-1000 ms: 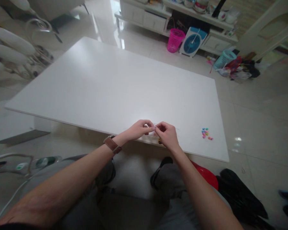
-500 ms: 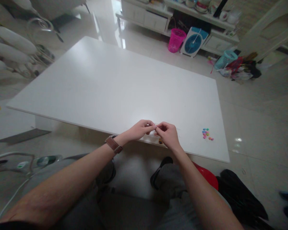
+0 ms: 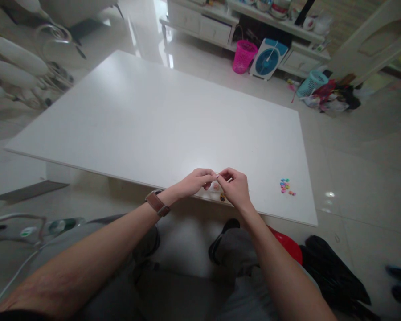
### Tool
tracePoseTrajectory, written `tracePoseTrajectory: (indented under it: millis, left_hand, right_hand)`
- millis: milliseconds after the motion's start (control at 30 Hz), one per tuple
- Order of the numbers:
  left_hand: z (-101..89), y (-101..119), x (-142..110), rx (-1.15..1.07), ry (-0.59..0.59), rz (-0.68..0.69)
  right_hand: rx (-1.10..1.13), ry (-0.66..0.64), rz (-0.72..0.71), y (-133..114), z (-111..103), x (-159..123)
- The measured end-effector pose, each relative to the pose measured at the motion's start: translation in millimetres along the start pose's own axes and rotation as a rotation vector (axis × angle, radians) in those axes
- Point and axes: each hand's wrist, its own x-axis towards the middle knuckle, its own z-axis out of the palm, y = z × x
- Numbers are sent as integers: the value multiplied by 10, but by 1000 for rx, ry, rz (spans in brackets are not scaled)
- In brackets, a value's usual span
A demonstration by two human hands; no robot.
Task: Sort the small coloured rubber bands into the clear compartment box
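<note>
Over the near edge of the white table (image 3: 173, 120), my left hand (image 3: 200, 180) and my right hand (image 3: 234, 183) meet fingertip to fingertip. Both are closed in a pinch. What lies between the fingertips is too small to name. Just below them, partly covered by the hands, is a small clear item with pinkish pieces (image 3: 215, 187). A small dark and orange piece (image 3: 222, 196) lies at the table edge by my right hand. Farther right on the tabletop sits a loose group of small colourful pieces (image 3: 285, 185).
Beyond the table stand a pink basket (image 3: 243, 57), a blue and white fan (image 3: 268, 59) and a light blue basket (image 3: 312, 83) with bags beside it. White chairs (image 3: 16, 58) are at the left. A red object (image 3: 287, 245) and a black bag (image 3: 334, 267) lie below right.
My fingertips have shifted slightly, with the left fingers a little more curled. The pinkish pieces beneath show more clearly now. The view has moved slightly.
</note>
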Motion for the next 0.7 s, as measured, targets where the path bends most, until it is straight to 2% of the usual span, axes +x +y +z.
tracePoseTrajectory:
  millis: [300,467,700]
  left_hand:
    - [5,-24,1,-22,32,15]
    - [48,-56,-2,51,155,25]
    - [65,-89,-11,212,294,169]
  right_hand:
    - [-19,32,3,-25,20,8]
    - [-95,59,-55,-18,62,-42]
    - [-190,136,-171,-51,91,-83]
